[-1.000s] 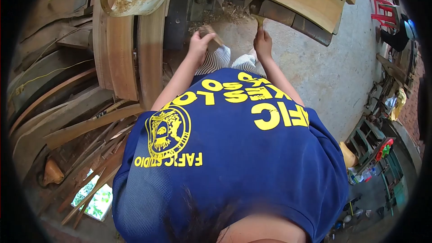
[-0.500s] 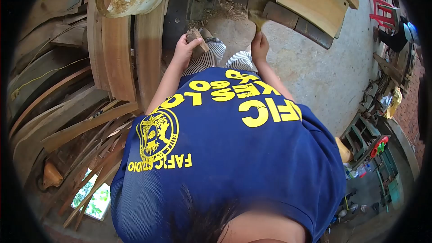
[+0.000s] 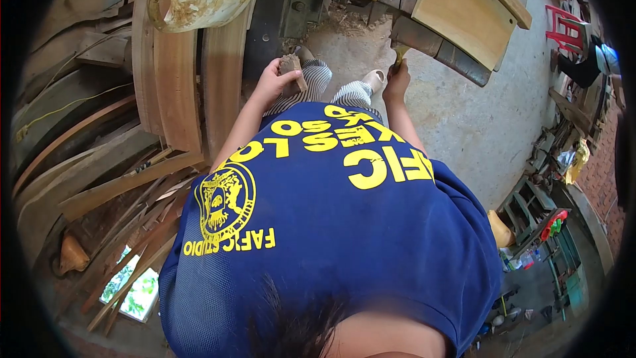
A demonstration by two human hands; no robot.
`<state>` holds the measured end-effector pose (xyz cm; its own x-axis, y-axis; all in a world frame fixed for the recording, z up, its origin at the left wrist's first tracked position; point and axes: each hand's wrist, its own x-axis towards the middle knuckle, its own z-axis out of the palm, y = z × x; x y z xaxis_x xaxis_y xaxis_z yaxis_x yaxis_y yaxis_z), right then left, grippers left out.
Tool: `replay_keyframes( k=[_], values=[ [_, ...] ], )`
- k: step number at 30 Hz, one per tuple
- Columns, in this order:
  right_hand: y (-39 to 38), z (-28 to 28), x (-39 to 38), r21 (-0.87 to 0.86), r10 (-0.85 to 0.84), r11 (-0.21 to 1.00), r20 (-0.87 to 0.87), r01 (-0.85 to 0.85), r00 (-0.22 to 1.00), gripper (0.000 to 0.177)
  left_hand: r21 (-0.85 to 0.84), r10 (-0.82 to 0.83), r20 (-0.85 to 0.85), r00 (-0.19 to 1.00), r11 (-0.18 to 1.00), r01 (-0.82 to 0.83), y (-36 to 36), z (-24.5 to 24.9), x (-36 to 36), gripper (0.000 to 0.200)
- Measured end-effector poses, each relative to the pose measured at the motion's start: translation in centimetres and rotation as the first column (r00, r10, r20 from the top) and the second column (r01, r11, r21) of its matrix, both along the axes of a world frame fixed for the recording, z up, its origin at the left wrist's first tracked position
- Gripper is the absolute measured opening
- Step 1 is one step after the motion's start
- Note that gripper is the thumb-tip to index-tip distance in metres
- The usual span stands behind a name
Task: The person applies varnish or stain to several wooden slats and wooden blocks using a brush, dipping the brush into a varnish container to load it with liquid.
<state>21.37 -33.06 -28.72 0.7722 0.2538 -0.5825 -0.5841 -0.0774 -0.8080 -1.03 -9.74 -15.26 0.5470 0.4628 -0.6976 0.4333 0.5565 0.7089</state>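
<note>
My left hand (image 3: 273, 83) is closed around a small wooden block (image 3: 293, 71) with a rough, ragged top end. It is held over the striped trousers, beside my left leg. In my right hand (image 3: 397, 85) is the yellowish handle of a brush-like tool (image 3: 399, 52). Its wide end lies against the dark edge of the bench, so its exact kind is hard to make out. Wood shavings (image 3: 354, 21) lie on the floor ahead, between the two hands.
Flat yellowish boards (image 3: 462, 10) lie on the dark bench at the front right. Long curved planks (image 3: 175, 86) stand at my left, with a pale hollow carved-looking piece (image 3: 205, 0) above them. A red plastic stool (image 3: 564, 28) and a person's dark sleeve (image 3: 578, 69) are far right.
My right hand has moved right and slightly back with the tool, away from the shavings. My left hand still holds the block, now turned more upright. The view has shifted slightly.
</note>
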Motion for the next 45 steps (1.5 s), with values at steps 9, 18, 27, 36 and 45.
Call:
replay_keyframes(
  k=[9, 18, 27, 36, 45],
  values=[
    [6.7, -1.1, -2.1, 0.324, 0.442, 0.849, 0.002, -0.419, 0.897, 0.034, -0.012, -0.016, -0.036, 0.999, 1.0, 0.016, 0.1, 0.7, 0.5, 0.037],
    [1.8, 3.1, 2.3, -0.735, 0.528, 0.625, 0.151, -0.262, 0.836, 0.041, 0.08, -0.074, -0.064, 0.995, 0.994, 0.079, -0.3, -0.3, 0.7, 0.038],
    [-0.4, -4.7, 0.2, -0.636, 0.562, 0.765, 0.581, -0.103, 0.589, 0.017, 0.139, -0.112, -0.169, 0.979, 0.981, 0.136, -0.5, -0.3, 1.0, 0.034],
    [5.5, -1.2, -0.7, -0.597, 0.642, 0.735, 0.458, -0.322, 0.615, 0.032, 0.171, -0.109, -0.156, 0.982, 0.976, 0.135, -0.4, -1.1, 0.4, 0.034],
    [-1.2, 6.4, 3.8, -0.869, 0.702, 0.294, -0.085, -0.398, 0.707, 0.054, 0.197, -0.197, -0.239, 0.951, 0.949, 0.247, -0.6, -0.9, 2.7, 0.04]
  ],
)
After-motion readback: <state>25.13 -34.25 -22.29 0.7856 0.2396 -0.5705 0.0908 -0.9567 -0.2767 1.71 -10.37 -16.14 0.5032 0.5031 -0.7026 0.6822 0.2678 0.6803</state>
